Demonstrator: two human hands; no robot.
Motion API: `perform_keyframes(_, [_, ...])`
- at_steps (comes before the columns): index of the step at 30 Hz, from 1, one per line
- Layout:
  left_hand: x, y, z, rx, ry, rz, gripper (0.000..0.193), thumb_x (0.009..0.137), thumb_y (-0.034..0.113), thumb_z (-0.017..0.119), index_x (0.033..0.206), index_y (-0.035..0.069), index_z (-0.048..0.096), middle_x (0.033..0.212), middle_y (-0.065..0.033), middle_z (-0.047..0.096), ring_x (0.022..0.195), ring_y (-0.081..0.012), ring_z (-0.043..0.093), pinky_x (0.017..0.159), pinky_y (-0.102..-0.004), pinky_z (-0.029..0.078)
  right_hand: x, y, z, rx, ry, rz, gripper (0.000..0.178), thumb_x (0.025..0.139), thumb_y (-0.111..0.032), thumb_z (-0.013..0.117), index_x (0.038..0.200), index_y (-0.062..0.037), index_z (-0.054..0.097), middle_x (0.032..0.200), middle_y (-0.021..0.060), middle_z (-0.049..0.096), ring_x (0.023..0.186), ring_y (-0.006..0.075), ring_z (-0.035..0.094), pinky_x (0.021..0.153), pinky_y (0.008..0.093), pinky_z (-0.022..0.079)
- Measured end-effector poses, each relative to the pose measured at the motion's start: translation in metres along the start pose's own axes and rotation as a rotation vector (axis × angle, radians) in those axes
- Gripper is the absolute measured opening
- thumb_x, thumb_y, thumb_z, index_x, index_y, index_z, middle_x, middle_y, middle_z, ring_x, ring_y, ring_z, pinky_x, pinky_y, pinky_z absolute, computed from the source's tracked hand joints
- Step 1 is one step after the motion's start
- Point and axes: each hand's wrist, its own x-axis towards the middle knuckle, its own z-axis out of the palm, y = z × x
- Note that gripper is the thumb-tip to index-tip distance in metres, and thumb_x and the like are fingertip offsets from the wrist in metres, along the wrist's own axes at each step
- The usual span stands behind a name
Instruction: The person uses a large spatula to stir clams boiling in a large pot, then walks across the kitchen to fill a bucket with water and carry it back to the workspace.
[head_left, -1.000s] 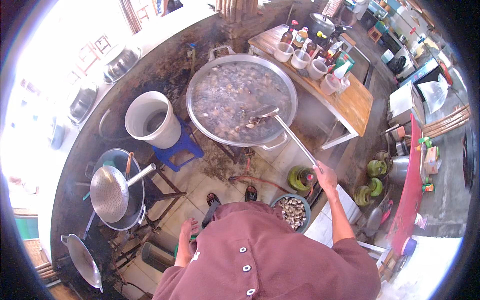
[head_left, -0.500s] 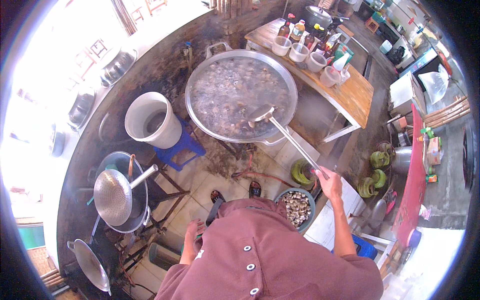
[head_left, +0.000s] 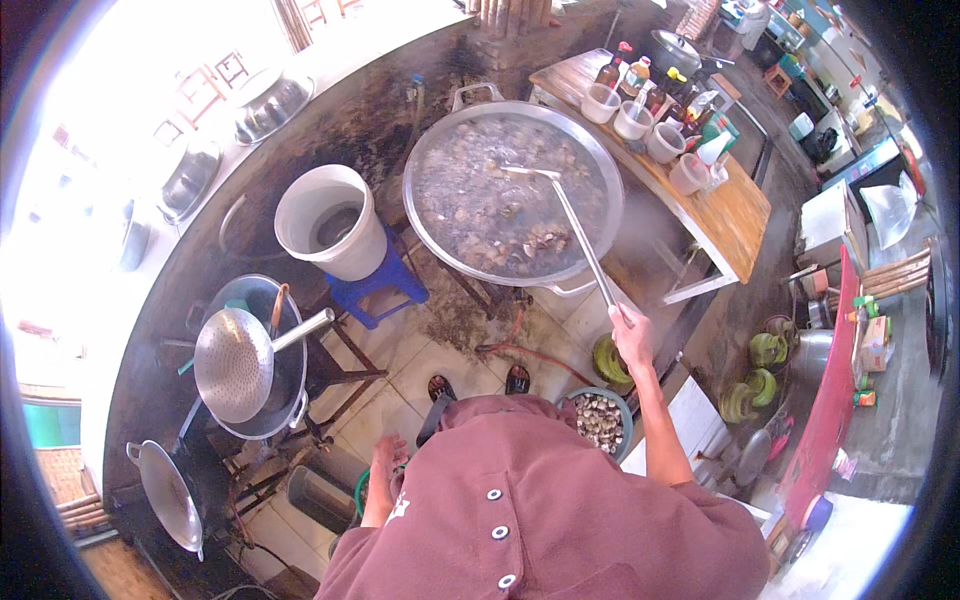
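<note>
In my right hand [head_left: 630, 335] is the end of a long-handled metal spatula [head_left: 582, 235], the fingers wrapped round its handle. The spatula reaches forward over a wide metal pan [head_left: 412, 215], its head within the far half of the contents. The pan holds cloudy, steaming liquid with many shellfish [head_left: 545, 238]; a pile of them breaks the surface nearest me. My left hand [head_left: 388, 452] hangs low at my left side, empty, fingers loosely apart. A green-rimmed container [head_left: 362, 492] shows partly beside it. Near my right foot a basin [head_left: 627, 430] holds more shellfish.
A white bucket [head_left: 372, 255] stands on a blue stool [head_left: 378, 297] left of the pan. Farther left, a perforated skimmer [head_left: 235, 365] rests over a large pot. A wooden table [head_left: 738, 220] bears bottles and tubs. A hose [head_left: 545, 357] crosses the floor; green gas cylinders [head_left: 768, 350] stand right.
My right hand has pushed the spatula forward and left, carrying its head from the pan's near right toward its far middle. The view has shifted slightly. My left hand stays low.
</note>
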Motion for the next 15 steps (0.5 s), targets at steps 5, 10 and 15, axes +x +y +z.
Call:
perform_keyframes(5, [0.002,-0.031,0.006,0.153,-0.049,0.124,0.046,0.097,0.031,0.038,0.136,0.007,0.045,0.121,-0.0123,0.06,0.09,-0.0252,0.059,0.074,-0.0387,0.052,-0.034,-0.006,0.003,0.307,-0.17,0.379,0.034,0.097,-0.031,0.056,0.119,-0.0052,0.061,0.057,-0.0033,0.048,0.041,0.003,0.039,0.034,0.0187,0.03])
perform_keyframes(10, [0.019,-0.052,0.015,0.129,-0.086,0.179,0.046,0.097,0.03,0.038,0.137,0.008,0.045,0.12,-0.0119,0.06,0.09,-0.025,0.059,0.074,-0.039,0.052,-0.062,-0.016,0.025,0.423,-0.417,0.505,0.034,0.1,-0.033,0.049,0.121,-0.0088,0.059,0.06,-0.0018,0.047,0.041,0.0021,0.034,0.035,0.0182,0.029])
perform_keyframes(15, [0.018,-0.039,0.016,0.053,-0.085,0.167,0.046,0.097,0.029,0.038,0.137,0.008,0.045,0.119,-0.0114,0.061,0.089,-0.0249,0.058,0.074,-0.0393,0.052,-0.07,-0.027,0.039,0.549,-0.416,0.514,0.036,0.101,-0.035,0.047,0.123,-0.0086,0.057,0.06,-0.0024,0.045,0.042,0.0022,0.034,0.036,0.0188,0.028])
